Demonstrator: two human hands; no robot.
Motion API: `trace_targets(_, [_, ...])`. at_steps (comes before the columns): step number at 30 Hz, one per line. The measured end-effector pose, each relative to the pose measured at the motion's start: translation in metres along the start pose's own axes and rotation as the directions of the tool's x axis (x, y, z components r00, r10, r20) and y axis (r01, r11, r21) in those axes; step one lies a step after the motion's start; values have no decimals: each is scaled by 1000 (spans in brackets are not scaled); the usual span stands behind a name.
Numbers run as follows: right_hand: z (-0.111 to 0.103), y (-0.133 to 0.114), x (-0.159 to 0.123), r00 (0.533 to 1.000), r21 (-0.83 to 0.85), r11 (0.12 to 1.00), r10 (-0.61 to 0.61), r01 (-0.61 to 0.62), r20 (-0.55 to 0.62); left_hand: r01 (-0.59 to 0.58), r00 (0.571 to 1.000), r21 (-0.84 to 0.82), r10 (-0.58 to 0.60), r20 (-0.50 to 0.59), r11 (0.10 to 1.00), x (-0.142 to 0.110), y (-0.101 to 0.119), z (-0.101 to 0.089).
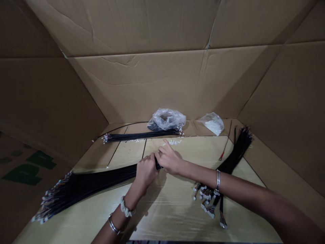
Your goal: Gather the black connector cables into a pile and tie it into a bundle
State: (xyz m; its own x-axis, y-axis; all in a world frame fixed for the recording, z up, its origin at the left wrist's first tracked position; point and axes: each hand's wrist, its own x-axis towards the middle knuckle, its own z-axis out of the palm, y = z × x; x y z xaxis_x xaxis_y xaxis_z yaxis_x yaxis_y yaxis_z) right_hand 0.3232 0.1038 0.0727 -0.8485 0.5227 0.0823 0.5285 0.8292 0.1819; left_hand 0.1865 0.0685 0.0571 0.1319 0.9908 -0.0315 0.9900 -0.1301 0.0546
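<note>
- Left forearm (119,217) nearest us, leading to left hand (146,171), fingers clenched round the black cable bundle (101,181) on the pale yellow board (172,210); white connectors (48,203) fan out far left.
- Right hand (169,159): fingers spread at the bundle's end, no clear grip.
- We judge the bundle light, limp, slippery; take it mid-length, not by the fragile connectors.
- Behind, left to right: second black harness (142,136), clear plastic bag (166,119), white bag (212,123).
- Far right: third black harness (236,152).

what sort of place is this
Probably a cable-harness assembly workspace: a bundle of black wires with white connectors, a plastic bag, and cardboard sheets walling the work surface.
</note>
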Motion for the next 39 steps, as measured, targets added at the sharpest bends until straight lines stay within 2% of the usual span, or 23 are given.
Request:
trace_targets(5, [-9,-1,-1,999,-41,998,47,-46,22,23,1000,-12,-23,-15,1000,6,11,-1])
trace_targets(13, [-2,1,-13,995,22,995,93,-93,42,-18,999,-21,19,34,1000,9,7,5])
trace_targets(20, [3,8,-9,998,-20,998,-61,60,-23,-14,998,-15,15,53,1000,9,11,1])
trace_targets(26, [-2,12,-10,998,24,999,-35,36,-42,-31,997,-35,34,76,999,14,20,-7])
trace_targets(31, [-12,14,-18,999,130,990,50,-50,0,-48,992,-42,52,113,998,15,22,-11])
trace_targets(34, [-20,21,-27,998,299,953,59,-60,9,-53,990,-34,57,132,998,12,23,-15])
trace_targets(36, [-24,27,-36,996,421,904,90,-73,-20,-51,990,-30,54,130,998,11,24,-19])
trace_targets(39, [-26,35,-50,973,539,833,210,-125,-98,-19,996,-43,23,91,999,9,24,-23])
